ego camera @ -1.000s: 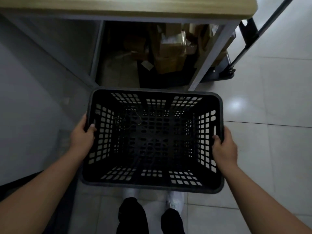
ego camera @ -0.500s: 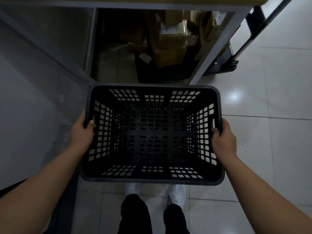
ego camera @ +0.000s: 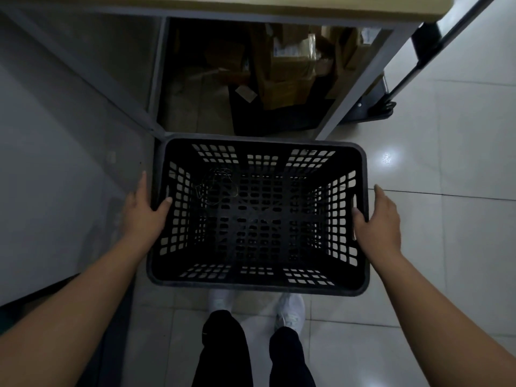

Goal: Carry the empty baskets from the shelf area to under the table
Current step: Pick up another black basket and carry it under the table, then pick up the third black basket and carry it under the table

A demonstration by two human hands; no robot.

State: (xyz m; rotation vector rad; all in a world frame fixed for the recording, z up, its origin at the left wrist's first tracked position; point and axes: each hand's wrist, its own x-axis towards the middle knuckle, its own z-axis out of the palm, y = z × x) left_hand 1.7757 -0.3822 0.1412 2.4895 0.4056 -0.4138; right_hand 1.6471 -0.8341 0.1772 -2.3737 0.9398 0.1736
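A black plastic basket [ego camera: 259, 289] with perforated walls is in front of me, just short of the table [ego camera: 251, 4]. It is empty apart from a thin tangle of wire [ego camera: 215, 185] at its back left. My left hand [ego camera: 142, 210] is on the left wall, thumb hooked over the rim and fingers stretched forward along the outside. On the right wall, my right hand [ego camera: 379, 219] holds the same way. I cannot tell whether the basket rests on the floor.
Under the table stand cardboard boxes [ego camera: 290, 76] on a dark mat, with bare floor to their left. Grey table legs [ego camera: 354, 88] frame the opening. A black trolley [ego camera: 374, 107] stands to the right. A grey panel [ego camera: 55, 163] runs along the left. My feet are just behind the basket.
The fingers of both hands have straightened from a curl around the rim to lie along the basket's sides. The basket has stayed just short of the table's opening.
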